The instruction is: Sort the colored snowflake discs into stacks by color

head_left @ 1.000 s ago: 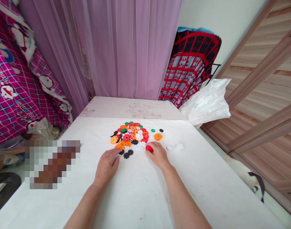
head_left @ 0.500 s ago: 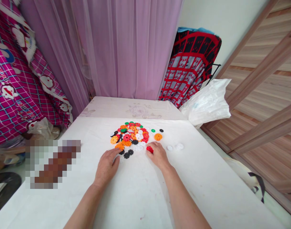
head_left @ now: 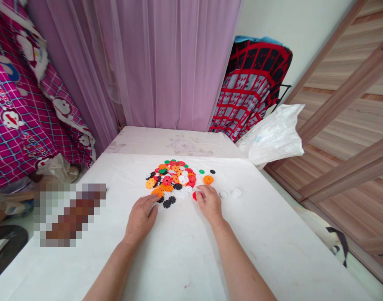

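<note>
A heap of small notched plastic discs (head_left: 167, 180) in red, orange, white, black and green lies on the white-covered table. My left hand (head_left: 142, 213) rests at its near left edge, fingers stretched and thumb apart, with fingertips by an orange disc (head_left: 158, 192) and some black discs (head_left: 167, 203). Nothing shows in its grasp. To the right of the heap, my right hand (head_left: 210, 202) is over the table with thumb and fingers apart. A red disc (head_left: 196, 196) lies at its fingertips, partly covered by them; whether they touch it is hard to tell.
Separate from the heap are an orange disc (head_left: 208, 179), a green disc (head_left: 201, 172), a black disc (head_left: 212, 171) and white discs (head_left: 236, 192). A white plastic bag (head_left: 273, 136) stands at the table's far right corner. A pixelated patch (head_left: 70, 215) covers something at left.
My right hand has shifted slightly right and its fingers have loosened from around the red disc, which stays in place. The left hand has hardly moved.
</note>
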Tool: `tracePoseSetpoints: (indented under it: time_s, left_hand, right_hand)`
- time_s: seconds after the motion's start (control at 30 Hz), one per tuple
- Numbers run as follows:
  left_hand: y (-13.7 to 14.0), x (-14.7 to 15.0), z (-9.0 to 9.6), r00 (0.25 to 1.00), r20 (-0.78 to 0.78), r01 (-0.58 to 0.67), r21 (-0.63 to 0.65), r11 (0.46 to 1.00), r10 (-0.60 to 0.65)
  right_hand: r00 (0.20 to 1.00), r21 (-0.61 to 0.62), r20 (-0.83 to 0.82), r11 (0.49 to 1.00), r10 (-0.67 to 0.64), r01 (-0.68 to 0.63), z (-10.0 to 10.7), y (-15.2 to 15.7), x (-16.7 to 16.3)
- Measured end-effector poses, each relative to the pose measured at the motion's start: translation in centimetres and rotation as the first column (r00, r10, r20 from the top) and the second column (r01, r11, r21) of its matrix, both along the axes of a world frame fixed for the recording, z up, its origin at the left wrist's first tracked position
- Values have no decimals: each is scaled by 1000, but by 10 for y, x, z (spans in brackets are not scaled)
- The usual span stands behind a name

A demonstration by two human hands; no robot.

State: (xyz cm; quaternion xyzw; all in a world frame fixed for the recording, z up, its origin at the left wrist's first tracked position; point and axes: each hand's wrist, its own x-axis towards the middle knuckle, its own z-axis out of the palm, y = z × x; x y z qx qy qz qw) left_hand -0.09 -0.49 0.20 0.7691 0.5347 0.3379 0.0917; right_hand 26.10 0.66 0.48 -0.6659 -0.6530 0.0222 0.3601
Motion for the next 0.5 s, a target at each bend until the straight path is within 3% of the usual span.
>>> tracePoseSetpoints:
  time_s: [0.5]
  left_hand:
    - [0, 0, -1, 1000, -13, 3, -6, 1000, -4]
  right_hand:
    - [987, -22, 60, 989, 146, -145, 15, -11, -16]
